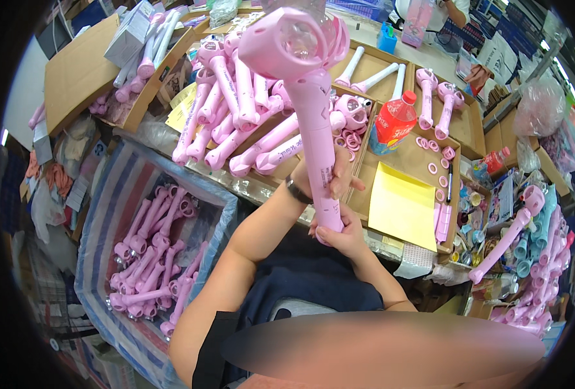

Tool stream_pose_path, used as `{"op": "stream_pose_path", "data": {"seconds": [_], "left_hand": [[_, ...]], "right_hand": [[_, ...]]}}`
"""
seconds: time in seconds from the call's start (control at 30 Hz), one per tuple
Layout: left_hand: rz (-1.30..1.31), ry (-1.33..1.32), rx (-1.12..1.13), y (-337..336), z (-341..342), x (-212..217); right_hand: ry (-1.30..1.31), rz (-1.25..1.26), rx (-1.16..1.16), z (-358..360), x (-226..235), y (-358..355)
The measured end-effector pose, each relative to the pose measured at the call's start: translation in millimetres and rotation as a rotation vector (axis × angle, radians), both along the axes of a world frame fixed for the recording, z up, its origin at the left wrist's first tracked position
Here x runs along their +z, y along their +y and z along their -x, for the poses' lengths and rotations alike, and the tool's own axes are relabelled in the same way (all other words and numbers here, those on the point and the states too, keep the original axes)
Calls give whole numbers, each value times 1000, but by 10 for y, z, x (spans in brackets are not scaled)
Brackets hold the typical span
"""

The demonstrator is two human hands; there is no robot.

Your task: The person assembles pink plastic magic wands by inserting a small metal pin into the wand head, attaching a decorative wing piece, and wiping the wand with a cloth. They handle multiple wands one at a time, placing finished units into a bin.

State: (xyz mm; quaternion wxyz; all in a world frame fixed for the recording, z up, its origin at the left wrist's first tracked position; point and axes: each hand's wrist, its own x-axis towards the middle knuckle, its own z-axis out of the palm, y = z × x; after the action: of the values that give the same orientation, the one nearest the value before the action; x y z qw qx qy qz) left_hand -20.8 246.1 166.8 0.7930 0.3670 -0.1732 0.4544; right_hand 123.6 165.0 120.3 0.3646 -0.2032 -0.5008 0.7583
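Both grips are closed on the pink wand (307, 97), held upright above the counter (401, 155): left hand (323, 181) mid-handle, right hand (342, 236) at its base, head uppermost.

Bright, even overhead light; colours saturated, shadows soft and short. Black fisheye vignette rings the frame. Straight edges of the cardboard trays (423, 162) bow toward the rim. Pink light stick (303, 97), held close to the lens, looms large, its clear dome slightly glary. A smooth blurred band crosses the lower edge. Far corners are smeared and low in detail.
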Motion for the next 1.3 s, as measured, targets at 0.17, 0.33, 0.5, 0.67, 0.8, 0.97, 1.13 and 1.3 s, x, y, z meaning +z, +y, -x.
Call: {"op": "stream_pose_path", "data": {"seconds": [0.17,0.33,0.5,0.67,0.8,0.97,1.13,1.3], "left_hand": [[295,611,941,-375,14,16],[25,791,1215,-162,513,426],[340,189,880,62,519,162],[439,622,1015,-196,288,-278],[356,1000,1029,-856,364,-637],[323,1370,1095,-1610,650,-877],[841,1351,1281,-2128,895,-807],[651,1357,1305,-2123,830,-701]], "right_hand": [[-279,-223,-316,14,-172,-47],[-421,-103,-83,-168,-260,-156],[-262,-38,-119,-322,-174,-259],[57,107,-381,-1032,128,394],[-97,-64,-742,-2030,390,1716],[-914,-102,-1130,-2772,148,3036],[-1107,46,-1211,-2929,-295,3571],[-1068,-54,-1190,-3170,-498,4012]]}}
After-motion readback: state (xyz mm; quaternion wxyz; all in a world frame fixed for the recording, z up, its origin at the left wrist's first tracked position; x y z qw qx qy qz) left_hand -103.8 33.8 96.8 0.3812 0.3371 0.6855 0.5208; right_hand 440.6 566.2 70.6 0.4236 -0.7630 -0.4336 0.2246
